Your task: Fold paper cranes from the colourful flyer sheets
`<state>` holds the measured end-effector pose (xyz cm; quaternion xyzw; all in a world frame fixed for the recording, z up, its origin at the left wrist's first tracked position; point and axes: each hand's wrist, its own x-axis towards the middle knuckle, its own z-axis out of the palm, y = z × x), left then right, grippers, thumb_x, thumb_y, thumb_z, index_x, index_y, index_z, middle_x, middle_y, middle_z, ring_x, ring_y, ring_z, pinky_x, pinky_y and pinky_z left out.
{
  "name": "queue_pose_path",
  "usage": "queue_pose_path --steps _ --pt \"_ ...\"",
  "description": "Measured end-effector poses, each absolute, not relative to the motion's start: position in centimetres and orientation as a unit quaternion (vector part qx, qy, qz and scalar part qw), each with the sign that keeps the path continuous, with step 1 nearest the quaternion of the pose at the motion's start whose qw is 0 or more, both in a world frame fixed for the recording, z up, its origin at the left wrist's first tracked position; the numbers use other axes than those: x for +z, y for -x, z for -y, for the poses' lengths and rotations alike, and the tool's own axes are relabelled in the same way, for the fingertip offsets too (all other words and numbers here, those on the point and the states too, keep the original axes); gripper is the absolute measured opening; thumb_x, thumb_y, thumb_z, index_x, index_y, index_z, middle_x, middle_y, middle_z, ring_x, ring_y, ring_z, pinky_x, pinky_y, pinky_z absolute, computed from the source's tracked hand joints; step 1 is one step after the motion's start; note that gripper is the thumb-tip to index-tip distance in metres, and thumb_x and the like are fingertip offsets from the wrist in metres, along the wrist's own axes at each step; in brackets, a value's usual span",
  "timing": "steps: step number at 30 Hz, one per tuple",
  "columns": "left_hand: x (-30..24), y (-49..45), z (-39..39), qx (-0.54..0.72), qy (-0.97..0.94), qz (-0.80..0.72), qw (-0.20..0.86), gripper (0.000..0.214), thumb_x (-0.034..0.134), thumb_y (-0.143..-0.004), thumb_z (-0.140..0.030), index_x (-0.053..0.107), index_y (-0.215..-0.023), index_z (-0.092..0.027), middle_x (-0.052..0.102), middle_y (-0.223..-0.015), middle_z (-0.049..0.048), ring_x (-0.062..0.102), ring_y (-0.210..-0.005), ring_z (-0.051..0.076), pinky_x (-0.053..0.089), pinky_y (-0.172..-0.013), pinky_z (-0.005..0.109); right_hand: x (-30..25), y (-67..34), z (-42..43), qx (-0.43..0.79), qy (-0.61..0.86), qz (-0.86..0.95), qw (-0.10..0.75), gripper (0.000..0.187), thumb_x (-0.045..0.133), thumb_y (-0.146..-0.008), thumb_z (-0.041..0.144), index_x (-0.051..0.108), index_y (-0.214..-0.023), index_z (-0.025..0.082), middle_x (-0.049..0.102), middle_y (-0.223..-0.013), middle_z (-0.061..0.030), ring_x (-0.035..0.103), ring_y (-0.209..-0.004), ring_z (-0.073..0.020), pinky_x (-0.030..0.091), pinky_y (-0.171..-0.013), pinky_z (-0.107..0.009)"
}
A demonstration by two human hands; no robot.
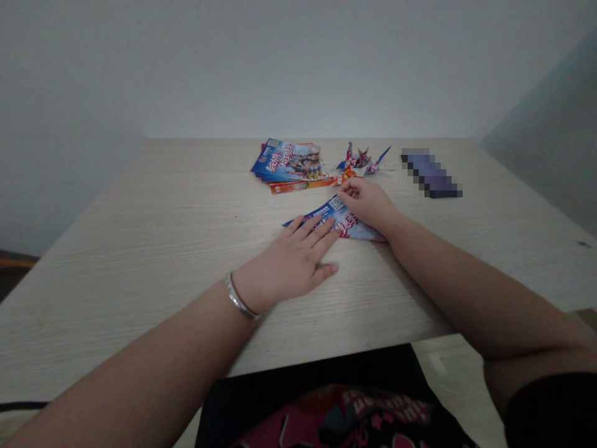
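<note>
A blue printed flyer [352, 229] with a QR code and red-and-white lettering lies on the table, seemingly folded to a triangular shape. Flat across its left part rests my left hand [296, 258], fingers spread and thumb apart; a silver bangle circles that wrist. At the flyer's upper edge, by the QR code, my right hand [370, 202] has thumb and fingers pinched together on the paper. Some of the flyer is hidden beneath both hands. Just beyond the right hand stand folded paper cranes [361, 163] made from similar print.
A fanned stack of flyers [293, 163] lies at the back middle, with an orange strip along its front. To the back right is a pixelated dark rectangular object [431, 173], phone-like in shape. A wall borders the pale wooden table [163, 205] behind.
</note>
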<state>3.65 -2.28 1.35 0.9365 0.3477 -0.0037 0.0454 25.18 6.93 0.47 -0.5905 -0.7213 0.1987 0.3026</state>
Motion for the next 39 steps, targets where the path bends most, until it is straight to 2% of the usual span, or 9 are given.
queue_pose_path --steps 6,10,14,19,24,29,32,35,39 --pt "1.9 -3.7 2.0 -0.006 -0.938 -0.343 0.045 0.064 0.033 -0.110 -0.050 0.045 -0.157 -0.009 0.035 -0.169 0.0207 0.032 -0.158 0.038 0.022 -0.129 0.057 0.5 -25.3 -6.9 0.201 0.592 0.719 0.304 0.009 0.060 -0.087 0.023 0.063 -0.079 0.021 0.072 -0.079 -0.0037 0.058 -0.069 -0.0180 0.045 -0.070 -0.033" --pt "2.7 -3.9 2.1 0.026 -0.941 -0.335 0.041 0.054 0.035 -0.109 -0.039 0.054 -0.150 -0.008 0.050 -0.161 0.0187 0.043 -0.151 0.036 0.027 -0.127 0.055 0.7 -25.3 -6.8 0.197 0.589 0.722 0.304 0.010 0.061 -0.087 0.022 0.062 -0.078 0.021 0.071 -0.078 -0.0037 0.059 -0.071 -0.0184 0.044 -0.070 -0.032" --pt "3.0 -4.1 2.2 0.035 -0.945 -0.324 0.029 0.049 0.038 -0.108 -0.036 0.060 -0.141 -0.008 0.062 -0.144 0.0193 0.055 -0.133 0.035 0.040 -0.118 0.053 0.6 -25.2 -6.9 0.197 0.589 0.721 0.308 0.010 0.061 -0.087 0.023 0.063 -0.077 0.021 0.071 -0.078 -0.0032 0.058 -0.070 -0.0181 0.045 -0.071 -0.032" --pt "2.7 -4.0 2.1 0.046 -0.944 -0.325 0.029 0.052 0.037 -0.109 -0.041 0.058 -0.145 -0.010 0.062 -0.144 0.0179 0.055 -0.128 0.034 0.042 -0.114 0.053 0.3 -25.3 -7.2 0.203 0.582 0.719 0.321 0.009 0.061 -0.087 0.023 0.063 -0.078 0.022 0.070 -0.078 -0.0025 0.057 -0.069 -0.0176 0.045 -0.072 -0.032" --pt "2.7 -4.0 2.1 0.040 -0.943 -0.328 0.046 0.049 0.037 -0.108 -0.037 0.058 -0.148 -0.018 0.063 -0.141 0.0140 0.055 -0.126 0.033 0.042 -0.113 0.053 0.4 -25.2 -7.2 0.209 0.581 0.716 0.326 0.009 0.061 -0.087 0.022 0.063 -0.078 0.021 0.069 -0.077 -0.0023 0.056 -0.068 -0.0172 0.045 -0.071 -0.032" --pt "2.9 -4.4 2.5 0.037 -0.937 -0.344 0.055 0.055 0.037 -0.108 -0.042 0.058 -0.146 -0.008 0.059 -0.148 0.0193 0.052 -0.134 0.036 0.038 -0.119 0.055 0.6 -25.1 -7.4 0.204 0.589 0.713 0.322 0.008 0.062 -0.087 0.022 0.062 -0.079 0.021 0.067 -0.075 -0.0017 0.054 -0.065 -0.0165 0.045 -0.071 -0.033" --pt "2.8 -4.6 2.9 0.041 -0.933 -0.354 0.048 0.054 0.040 -0.107 -0.042 0.058 -0.144 -0.006 0.058 -0.148 0.0215 0.051 -0.136 0.038 0.039 -0.118 0.055 0.4 -25.1 -7.7 0.205 0.586 0.715 0.322 0.008 0.062 -0.087 0.022 0.062 -0.079 0.021 0.068 -0.076 -0.0019 0.055 -0.066 -0.0168 0.045 -0.072 -0.033" --pt "2.9 -4.7 3.2 0.040 -0.916 -0.397 0.031 0.052 0.043 -0.106 -0.040 0.057 -0.148 -0.011 0.060 -0.141 0.0219 0.052 -0.134 0.042 0.043 -0.112 0.060 0.0 -25.2 -7.9 0.210 0.583 0.714 0.325 0.009 0.063 -0.088 0.023 0.063 -0.080 0.021 0.068 -0.077 -0.0023 0.056 -0.068 -0.0172 0.045 -0.072 -0.033" --pt "3.5 -4.8 3.4 0.006 -0.893 -0.448 0.029 0.049 0.043 -0.106 -0.041 0.055 -0.152 -0.027 0.062 -0.134 0.0204 0.056 -0.125 0.043 0.048 -0.100 0.063 -0.4 -25.4 -8.1 0.201 0.577 0.721 0.326 0.008 0.062 -0.089 0.024 0.064 -0.082 0.021 0.068 -0.078 -0.0021 0.056 -0.069 -0.0170 0.043 -0.070 -0.032"
